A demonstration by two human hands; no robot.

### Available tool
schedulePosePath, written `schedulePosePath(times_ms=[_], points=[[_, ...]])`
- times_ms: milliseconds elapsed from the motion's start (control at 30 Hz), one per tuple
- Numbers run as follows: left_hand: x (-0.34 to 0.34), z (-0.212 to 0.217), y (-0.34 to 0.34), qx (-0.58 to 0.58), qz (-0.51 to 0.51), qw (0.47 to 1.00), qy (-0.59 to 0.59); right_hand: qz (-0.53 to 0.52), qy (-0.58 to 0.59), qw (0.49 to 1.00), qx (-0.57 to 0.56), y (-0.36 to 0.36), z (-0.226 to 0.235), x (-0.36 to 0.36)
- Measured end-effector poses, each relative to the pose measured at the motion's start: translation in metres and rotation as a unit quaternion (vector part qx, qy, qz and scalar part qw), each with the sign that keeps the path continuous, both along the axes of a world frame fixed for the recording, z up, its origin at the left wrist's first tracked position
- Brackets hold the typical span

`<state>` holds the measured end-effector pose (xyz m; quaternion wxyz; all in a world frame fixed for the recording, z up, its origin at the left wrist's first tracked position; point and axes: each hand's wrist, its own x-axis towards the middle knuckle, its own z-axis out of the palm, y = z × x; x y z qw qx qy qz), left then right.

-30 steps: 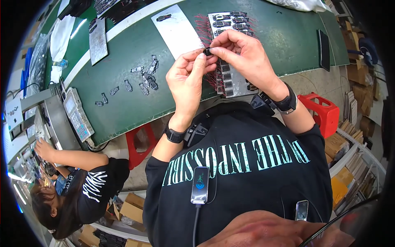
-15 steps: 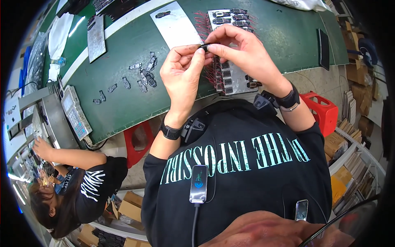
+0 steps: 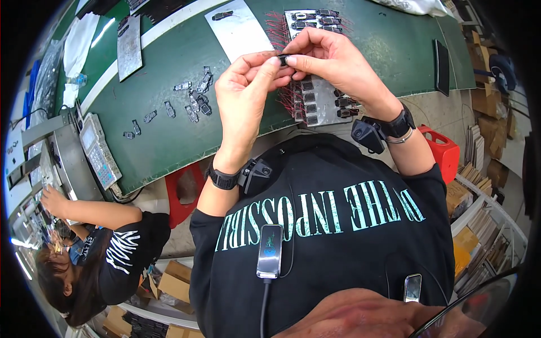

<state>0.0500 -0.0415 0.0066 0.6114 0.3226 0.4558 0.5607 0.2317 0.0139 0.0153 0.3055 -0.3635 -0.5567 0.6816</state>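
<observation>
Head view: a small black part (image 3: 282, 58) is being pinched between left hand (image 3: 245, 84) and right hand (image 3: 329, 59) fingertips, raised above the green surface (image 3: 169, 141) for close handling.

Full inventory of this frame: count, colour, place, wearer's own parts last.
small part: one, black, pinched between both hands' fingers
metal tray: one, grey, rows of black parts with red wires, under the hands
loose parts: about a dozen, dark, scattered on the table to the left
table: one, green top
blank plate: one, grey, far side of table
keypad device: one, grey, table's left end
stools: two, red, below table edge
co-worker: one, black shirt, lower left
left hand: wristband, camera
right hand: wristband, camera
</observation>
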Motion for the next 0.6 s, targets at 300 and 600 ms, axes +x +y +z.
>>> schedulePosePath(times_ms=[300, 600], points=[[0.008, -0.014, -0.013, 0.041, -0.002, 0.999, 0.034, -0.032, -0.07, 0.995, 0.067, -0.021, 0.001, 0.004], [0.018, -0.02, -0.017, 0.116, 0.003, 0.977, 0.181, -0.075, -0.258, 0.914, 0.305, -0.025, 0.008, 0.02]])
